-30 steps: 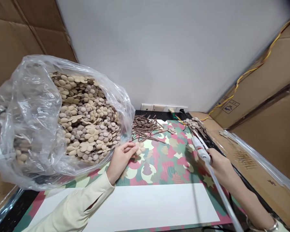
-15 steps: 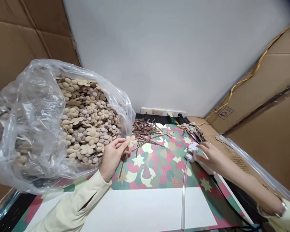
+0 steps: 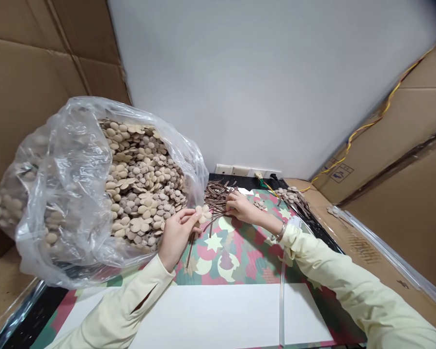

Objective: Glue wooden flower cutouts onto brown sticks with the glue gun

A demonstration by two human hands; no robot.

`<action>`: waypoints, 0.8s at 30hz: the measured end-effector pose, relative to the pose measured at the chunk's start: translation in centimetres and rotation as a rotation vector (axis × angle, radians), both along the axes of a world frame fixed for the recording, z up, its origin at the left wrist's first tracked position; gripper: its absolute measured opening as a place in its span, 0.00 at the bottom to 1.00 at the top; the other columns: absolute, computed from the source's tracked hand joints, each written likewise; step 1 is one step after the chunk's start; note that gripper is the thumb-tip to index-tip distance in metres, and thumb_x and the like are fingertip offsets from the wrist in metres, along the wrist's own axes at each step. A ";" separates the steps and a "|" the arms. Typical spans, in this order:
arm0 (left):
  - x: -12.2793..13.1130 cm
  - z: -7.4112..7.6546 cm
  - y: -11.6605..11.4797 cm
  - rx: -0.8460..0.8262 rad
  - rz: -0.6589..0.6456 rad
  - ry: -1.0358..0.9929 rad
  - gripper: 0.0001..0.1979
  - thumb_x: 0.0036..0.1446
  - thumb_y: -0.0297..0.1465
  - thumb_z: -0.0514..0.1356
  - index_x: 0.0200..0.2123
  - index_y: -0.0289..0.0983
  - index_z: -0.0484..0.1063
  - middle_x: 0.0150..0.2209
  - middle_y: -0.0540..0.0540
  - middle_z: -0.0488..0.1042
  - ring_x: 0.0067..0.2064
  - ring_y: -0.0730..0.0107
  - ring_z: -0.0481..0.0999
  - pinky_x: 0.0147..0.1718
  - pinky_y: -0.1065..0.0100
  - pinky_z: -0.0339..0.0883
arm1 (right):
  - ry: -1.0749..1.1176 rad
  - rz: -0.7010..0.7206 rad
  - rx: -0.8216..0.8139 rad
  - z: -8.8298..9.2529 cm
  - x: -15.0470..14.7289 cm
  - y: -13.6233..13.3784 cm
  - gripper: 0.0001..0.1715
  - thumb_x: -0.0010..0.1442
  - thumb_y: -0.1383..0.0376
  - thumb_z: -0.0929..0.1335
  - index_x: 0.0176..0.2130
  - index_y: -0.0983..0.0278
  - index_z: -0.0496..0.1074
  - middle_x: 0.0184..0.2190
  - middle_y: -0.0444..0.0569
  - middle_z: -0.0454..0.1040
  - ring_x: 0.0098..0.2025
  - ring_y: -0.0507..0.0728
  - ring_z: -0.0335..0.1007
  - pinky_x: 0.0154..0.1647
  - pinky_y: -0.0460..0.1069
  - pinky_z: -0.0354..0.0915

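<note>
My left hand (image 3: pixel 176 231) pinches a beige flower-shaped cutout (image 3: pixel 204 212) and holds it up just above the patterned mat, beside the mouth of the clear plastic bag (image 3: pixel 76 189). That bag is full of beige and brown flower cutouts. My right hand (image 3: pixel 241 206) reaches across to the pile of thin brown sticks (image 3: pixel 216 191), fingers curled down onto the sticks. A few loose sticks (image 3: pixel 191 249) lie on the mat under my left hand.
A camouflage-patterned mat (image 3: pixel 240 252) with a white sheet (image 3: pixel 218 315) covers the table. A clear tube (image 3: pixel 282 300) runs over the sheet. Finished stemmed flowers (image 3: pixel 294 196) lie at the back right. Cardboard walls (image 3: pixel 396 160) stand left and right; a power strip (image 3: pixel 247 171) sits against the wall.
My right hand let go of the white tool at the right and moved left to the stick pile. My left hand lifted the flower cutout off the mat.
</note>
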State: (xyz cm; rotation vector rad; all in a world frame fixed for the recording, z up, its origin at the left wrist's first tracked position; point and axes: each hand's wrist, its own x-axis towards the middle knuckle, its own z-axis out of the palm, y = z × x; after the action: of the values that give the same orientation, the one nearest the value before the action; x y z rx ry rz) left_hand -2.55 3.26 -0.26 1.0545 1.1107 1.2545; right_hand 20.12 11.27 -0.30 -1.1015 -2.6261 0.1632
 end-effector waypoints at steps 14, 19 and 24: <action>0.9 2.1 -2.3 -0.007 -0.502 0.058 0.09 0.48 0.34 0.64 0.31 0.34 0.76 0.31 0.44 0.77 0.32 0.68 0.74 0.34 0.70 0.66 | 0.789 -0.097 -0.536 3.8 -2.0 -9.6 0.07 0.53 0.63 0.69 0.26 0.63 0.70 0.36 0.47 0.69 0.42 0.55 0.66 0.42 0.49 0.62; 1.0 1.6 -2.4 -0.192 -0.654 -0.244 0.07 0.51 0.32 0.62 0.32 0.33 0.74 0.29 0.46 0.74 0.32 0.73 0.73 0.35 0.73 0.66 | 0.954 -0.228 -0.688 2.1 -2.5 -10.3 0.08 0.49 0.61 0.71 0.26 0.64 0.71 0.30 0.46 0.70 0.33 0.53 0.66 0.33 0.47 0.62; 1.0 1.4 -2.2 -0.242 -0.617 -0.229 0.08 0.50 0.32 0.63 0.32 0.32 0.75 0.31 0.45 0.74 0.34 0.72 0.73 0.37 0.73 0.66 | 0.966 -0.359 -0.789 1.8 -2.7 -10.7 0.12 0.44 0.61 0.72 0.28 0.65 0.69 0.26 0.44 0.70 0.28 0.51 0.67 0.28 0.46 0.63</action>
State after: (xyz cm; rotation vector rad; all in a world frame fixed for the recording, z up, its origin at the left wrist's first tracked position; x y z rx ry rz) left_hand -1.52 1.09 1.12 0.9403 0.6631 0.7041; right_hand 17.40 0.53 1.45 -1.2287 -1.4622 1.3385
